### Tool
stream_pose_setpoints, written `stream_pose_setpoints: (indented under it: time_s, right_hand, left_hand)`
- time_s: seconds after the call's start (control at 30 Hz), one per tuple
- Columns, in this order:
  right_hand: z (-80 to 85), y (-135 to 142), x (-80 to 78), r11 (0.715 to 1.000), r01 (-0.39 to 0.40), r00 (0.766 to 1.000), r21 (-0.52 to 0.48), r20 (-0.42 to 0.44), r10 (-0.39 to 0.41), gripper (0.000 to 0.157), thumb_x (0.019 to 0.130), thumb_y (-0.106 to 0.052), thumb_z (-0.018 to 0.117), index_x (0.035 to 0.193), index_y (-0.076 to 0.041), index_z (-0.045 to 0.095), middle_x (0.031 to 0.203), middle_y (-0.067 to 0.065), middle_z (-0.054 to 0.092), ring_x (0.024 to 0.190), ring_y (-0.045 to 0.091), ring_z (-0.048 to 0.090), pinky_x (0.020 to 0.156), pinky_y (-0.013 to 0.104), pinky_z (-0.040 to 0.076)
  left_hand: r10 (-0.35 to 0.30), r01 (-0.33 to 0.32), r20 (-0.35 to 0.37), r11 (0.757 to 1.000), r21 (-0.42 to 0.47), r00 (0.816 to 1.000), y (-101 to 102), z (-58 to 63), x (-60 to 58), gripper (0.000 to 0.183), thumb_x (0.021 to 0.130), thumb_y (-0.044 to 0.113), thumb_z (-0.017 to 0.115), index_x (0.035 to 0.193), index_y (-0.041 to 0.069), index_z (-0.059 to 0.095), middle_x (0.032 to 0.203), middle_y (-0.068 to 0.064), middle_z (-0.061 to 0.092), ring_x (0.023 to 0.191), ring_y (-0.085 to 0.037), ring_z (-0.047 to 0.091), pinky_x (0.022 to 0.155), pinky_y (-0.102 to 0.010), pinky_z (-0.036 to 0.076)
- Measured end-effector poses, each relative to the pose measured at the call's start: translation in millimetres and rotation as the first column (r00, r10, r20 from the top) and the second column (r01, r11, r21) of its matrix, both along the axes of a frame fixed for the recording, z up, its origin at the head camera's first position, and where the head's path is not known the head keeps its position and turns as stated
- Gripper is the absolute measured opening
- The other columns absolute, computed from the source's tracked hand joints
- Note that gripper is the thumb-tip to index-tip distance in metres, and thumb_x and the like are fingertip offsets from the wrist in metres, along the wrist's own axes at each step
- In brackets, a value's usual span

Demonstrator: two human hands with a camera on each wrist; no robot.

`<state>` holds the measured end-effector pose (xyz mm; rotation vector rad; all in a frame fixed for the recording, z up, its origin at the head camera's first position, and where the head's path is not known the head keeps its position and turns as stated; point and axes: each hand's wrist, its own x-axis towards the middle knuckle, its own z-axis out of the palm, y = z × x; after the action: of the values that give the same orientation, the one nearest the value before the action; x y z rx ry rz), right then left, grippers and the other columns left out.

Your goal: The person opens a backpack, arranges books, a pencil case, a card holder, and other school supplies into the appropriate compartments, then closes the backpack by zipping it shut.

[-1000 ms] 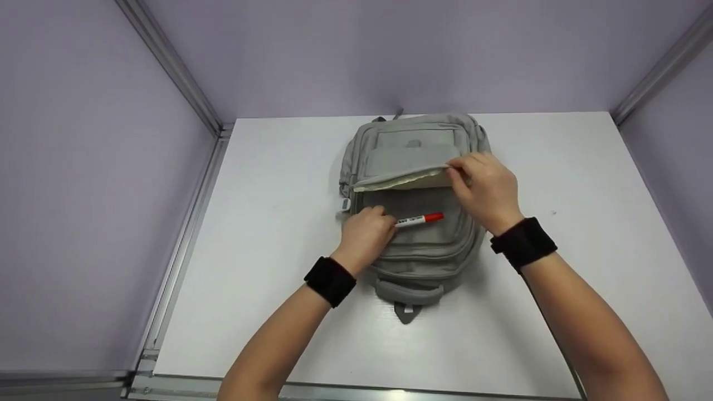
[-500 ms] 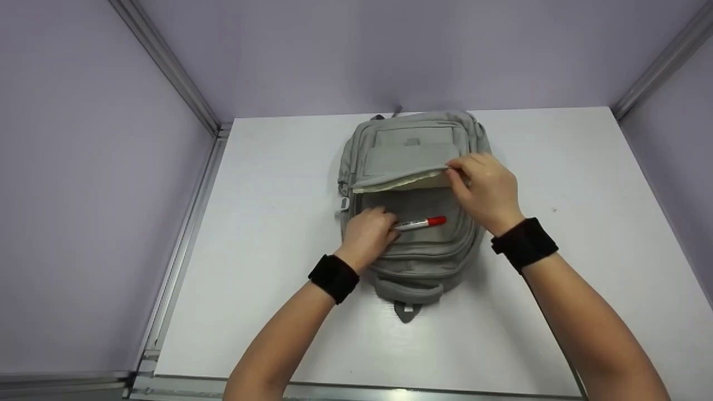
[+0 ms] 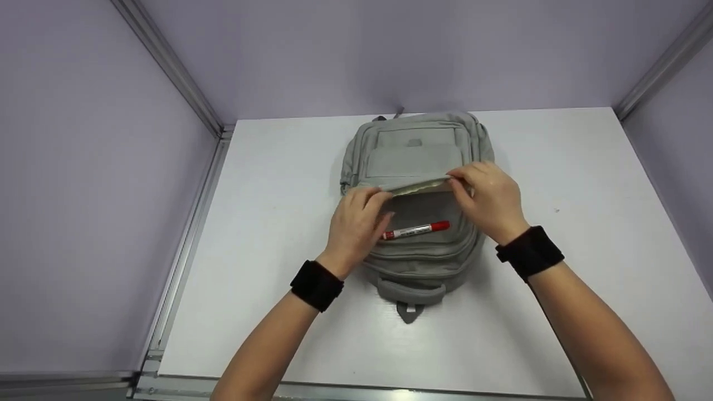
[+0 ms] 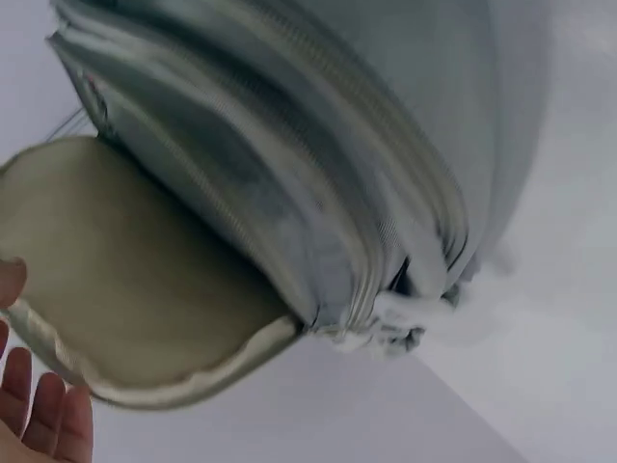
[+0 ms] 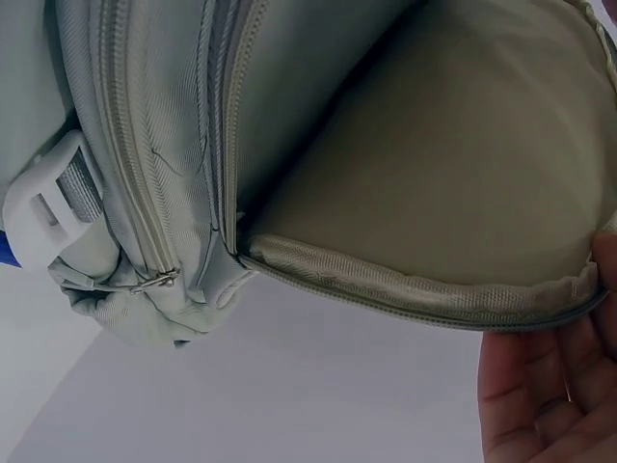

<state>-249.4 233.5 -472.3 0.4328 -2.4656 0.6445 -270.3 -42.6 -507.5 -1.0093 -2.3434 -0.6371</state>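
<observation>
A grey backpack [image 3: 415,161] lies on the white table, its front pocket unzipped and the flap [image 3: 412,182] raised to show a beige lining [image 5: 453,164]. My right hand [image 3: 490,197] pinches the flap's right edge, thumb on the lining side. At the flap's left edge is my left hand [image 3: 353,225]; its fingers are at the rim, and a gap separates the thumb from them. A red-and-white marker [image 3: 415,230] lies in the opened pocket, close to the left thumb. The fingers [image 4: 43,415] of the left hand show beside the flap in the left wrist view.
The backpack's top handle [image 3: 411,291] points toward the near edge of the white table [image 3: 250,312]. Purple-grey panels [image 3: 412,50] with metal rails [image 3: 167,67] enclose the table. A white buckle [image 5: 53,203] shows at the bag's side in the right wrist view.
My left hand has let go of the marker, which now lies in the pocket, and has moved up to the flap's left edge. The right hand and flap have come slightly lower.
</observation>
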Motion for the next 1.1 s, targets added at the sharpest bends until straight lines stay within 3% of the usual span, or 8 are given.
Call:
stream_pose_setpoints:
  time_s: [0.13, 0.4, 0.5, 0.63, 0.73, 0.83, 0.93, 1.1]
  right_hand:
    - [-6.6, -4.5, 5.1, 1.000, -0.028, 0.999, -0.013, -0.024, 0.028, 0.012, 0.096, -0.011, 0.071, 0.105, -0.005, 0.076, 0.094, 0.008, 0.073, 0.077, 0.025, 0.060, 0.063, 0.040, 0.045]
    - [-13.4, 0.3, 13.5, 0.990, -0.137, 0.991, -0.040, -0.007, 0.137, 0.017, 0.095, -0.012, 0.074, 0.110, -0.008, 0.077, 0.102, 0.006, 0.074, 0.091, 0.027, 0.064, 0.077, 0.040, 0.048]
    - [-14.9, 15.4, 15.3, 0.990, -0.103, 0.995, -0.095, -0.016, 0.101, 0.016, 0.094, -0.007, 0.073, 0.110, -0.006, 0.077, 0.102, 0.006, 0.074, 0.094, 0.027, 0.065, 0.080, 0.041, 0.048]
    - [-22.3, 44.1, 11.2, 0.993, 0.058, 0.996, -0.106, 0.076, -0.051, 0.017, 0.096, -0.003, 0.068, 0.112, -0.003, 0.076, 0.099, 0.011, 0.073, 0.090, 0.029, 0.065, 0.077, 0.044, 0.049]
    - [-41.0, 63.2, 6.3, 0.982, 0.182, 0.951, -0.056, 0.264, -0.162, 0.021, 0.099, -0.004, 0.063, 0.117, 0.002, 0.072, 0.101, 0.019, 0.071, 0.091, 0.035, 0.065, 0.077, 0.049, 0.050]
    - [-65.7, 75.8, 4.5, 0.970, 0.242, 0.864, 0.016, 0.451, -0.223, 0.030, 0.098, -0.006, 0.062, 0.123, 0.010, 0.066, 0.107, 0.029, 0.067, 0.096, 0.044, 0.063, 0.080, 0.056, 0.050]
    - [-86.5, 81.7, 4.0, 0.965, 0.252, 0.796, 0.068, 0.552, -0.246, 0.039, 0.097, -0.008, 0.062, 0.128, 0.016, 0.059, 0.112, 0.035, 0.062, 0.102, 0.051, 0.060, 0.084, 0.060, 0.048]
    - [-104.5, 81.9, 0.0, 0.957, 0.267, 0.756, 0.109, 0.592, -0.278, 0.043, 0.094, -0.005, 0.060, 0.129, 0.019, 0.056, 0.115, 0.040, 0.058, 0.106, 0.055, 0.056, 0.088, 0.063, 0.047]
  left_hand:
    - [0.021, -0.018, 0.049, 0.998, -0.056, 0.999, -3.8, 9.2, -11.5, 0.051, 0.096, 0.025, 0.075, 0.140, 0.008, 0.057, 0.132, -0.009, 0.061, 0.125, -0.027, 0.056, 0.107, -0.037, 0.043]
    - [0.068, -0.045, 0.205, 0.992, -0.115, 0.976, -11.6, 8.6, -10.6, 0.022, 0.101, 0.017, 0.066, 0.122, 0.012, 0.071, 0.111, -0.002, 0.073, 0.098, -0.020, 0.070, 0.081, -0.034, 0.057]
    - [0.078, -0.053, 0.222, 0.992, -0.115, 0.972, -11.7, 12.3, -10.8, 0.023, 0.102, 0.017, 0.065, 0.123, 0.012, 0.072, 0.111, -0.003, 0.074, 0.098, -0.020, 0.071, 0.081, -0.034, 0.057]
    - [0.100, -0.077, 0.212, 0.990, -0.115, 0.972, -12.1, 16.4, -11.8, 0.022, 0.101, 0.017, 0.066, 0.122, 0.013, 0.073, 0.109, -0.002, 0.074, 0.097, -0.019, 0.071, 0.079, -0.034, 0.057]
    - [0.120, -0.100, 0.200, 0.989, -0.107, 0.972, -12.9, 17.4, -10.7, 0.022, 0.100, 0.016, 0.067, 0.121, 0.014, 0.074, 0.108, -0.001, 0.075, 0.095, -0.018, 0.072, 0.076, -0.033, 0.058]
    - [0.125, -0.105, 0.204, 0.989, -0.103, 0.971, -11.9, 18.1, -9.4, 0.022, 0.101, 0.017, 0.067, 0.120, 0.014, 0.075, 0.108, -0.001, 0.075, 0.093, -0.017, 0.072, 0.075, -0.033, 0.058]
    - [0.130, -0.110, 0.211, 0.988, -0.106, 0.969, -9.4, 20.5, -8.1, 0.021, 0.101, 0.018, 0.066, 0.120, 0.014, 0.075, 0.107, 0.000, 0.076, 0.092, -0.017, 0.072, 0.074, -0.033, 0.058]
    - [0.136, -0.118, 0.194, 0.988, -0.098, 0.972, -6.2, 27.7, -6.2, 0.020, 0.100, 0.018, 0.067, 0.117, 0.015, 0.076, 0.105, 0.001, 0.076, 0.090, -0.017, 0.073, 0.071, -0.034, 0.058]
